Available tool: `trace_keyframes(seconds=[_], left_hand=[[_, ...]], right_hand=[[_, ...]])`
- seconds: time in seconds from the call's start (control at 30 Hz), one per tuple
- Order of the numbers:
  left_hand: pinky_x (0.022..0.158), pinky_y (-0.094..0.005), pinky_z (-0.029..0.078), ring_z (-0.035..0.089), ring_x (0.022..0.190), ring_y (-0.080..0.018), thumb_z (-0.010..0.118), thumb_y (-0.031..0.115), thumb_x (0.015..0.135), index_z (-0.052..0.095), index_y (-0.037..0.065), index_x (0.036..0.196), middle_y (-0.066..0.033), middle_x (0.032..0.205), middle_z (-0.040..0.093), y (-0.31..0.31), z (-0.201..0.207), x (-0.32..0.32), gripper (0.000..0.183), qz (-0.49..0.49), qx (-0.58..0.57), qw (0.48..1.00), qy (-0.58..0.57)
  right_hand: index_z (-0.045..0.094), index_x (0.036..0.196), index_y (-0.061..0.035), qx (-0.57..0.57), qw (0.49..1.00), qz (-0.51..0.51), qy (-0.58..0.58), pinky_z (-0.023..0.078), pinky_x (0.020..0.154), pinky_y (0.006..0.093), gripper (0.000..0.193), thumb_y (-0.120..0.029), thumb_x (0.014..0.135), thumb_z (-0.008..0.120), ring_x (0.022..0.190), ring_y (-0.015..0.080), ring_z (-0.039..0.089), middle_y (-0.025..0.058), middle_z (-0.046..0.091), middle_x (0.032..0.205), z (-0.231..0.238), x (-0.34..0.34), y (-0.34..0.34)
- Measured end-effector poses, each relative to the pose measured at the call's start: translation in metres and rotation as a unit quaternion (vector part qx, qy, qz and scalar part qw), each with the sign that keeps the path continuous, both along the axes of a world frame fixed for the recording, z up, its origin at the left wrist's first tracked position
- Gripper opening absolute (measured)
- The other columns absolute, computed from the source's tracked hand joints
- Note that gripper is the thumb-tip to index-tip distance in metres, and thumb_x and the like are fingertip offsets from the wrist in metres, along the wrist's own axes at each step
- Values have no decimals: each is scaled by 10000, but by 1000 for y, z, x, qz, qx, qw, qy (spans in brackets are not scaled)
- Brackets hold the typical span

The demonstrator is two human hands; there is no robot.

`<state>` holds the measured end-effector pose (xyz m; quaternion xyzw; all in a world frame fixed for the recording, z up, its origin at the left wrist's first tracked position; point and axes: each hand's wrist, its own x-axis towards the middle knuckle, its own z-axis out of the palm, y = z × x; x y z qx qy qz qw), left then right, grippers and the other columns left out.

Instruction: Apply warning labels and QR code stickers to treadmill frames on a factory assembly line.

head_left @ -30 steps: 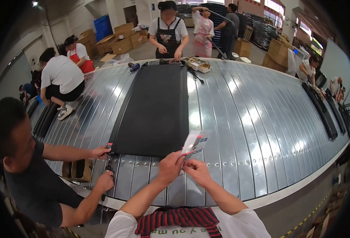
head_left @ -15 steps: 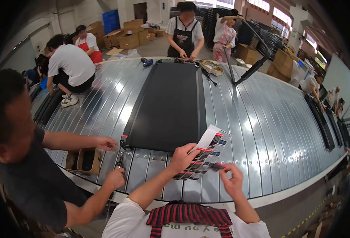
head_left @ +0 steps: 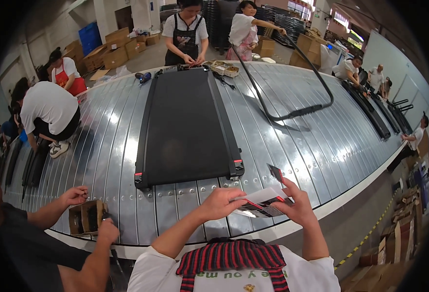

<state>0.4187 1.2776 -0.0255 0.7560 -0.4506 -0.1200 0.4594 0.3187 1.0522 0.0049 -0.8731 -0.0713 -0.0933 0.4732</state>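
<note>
Visibly, the left hand [head_left: 219, 203] gripped a printed sheet [head_left: 264, 196]; the right hand [head_left: 298, 204] held a dark label [head_left: 275, 172] at its fingertips, thumb against the sheet's edge.

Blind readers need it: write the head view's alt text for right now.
A person's left hand and right hand hold a printed sheet over a slatted metal table; the right also pinches a dark card. Ahead lies a black treadmill-like base, a co-worker at its far end.
</note>
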Motion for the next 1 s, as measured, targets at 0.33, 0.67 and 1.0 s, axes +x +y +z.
trace_keyframes(seconds=[0.33,0.67,1.0], left_hand=[[646,-304,449,580,683,-182,577,273,783,559,38,962,-113,782,612,9,-10,-26,296,8,62,986,157],[612,-250,440,547,641,-97,581,189,811,604,59,979,-64,714,619,11,-55,-39,213,76,97,984,126],[645,-215,455,546,727,-50,562,129,817,603,15,969,0,799,626,21,-40,-15,194,111,49,928,354]], right_hand=[[496,1122,-109,-22,996,40,-79,492,589,305,477,-58,682,672,689,236,617,129,610,807,-14,0,15],[521,1087,-87,-3,991,101,-87,461,606,311,418,-167,707,675,638,234,574,71,584,696,-37,5,9],[553,811,-10,273,960,-60,-35,400,624,222,96,-20,735,611,689,86,505,24,547,737,-64,35,-50]])
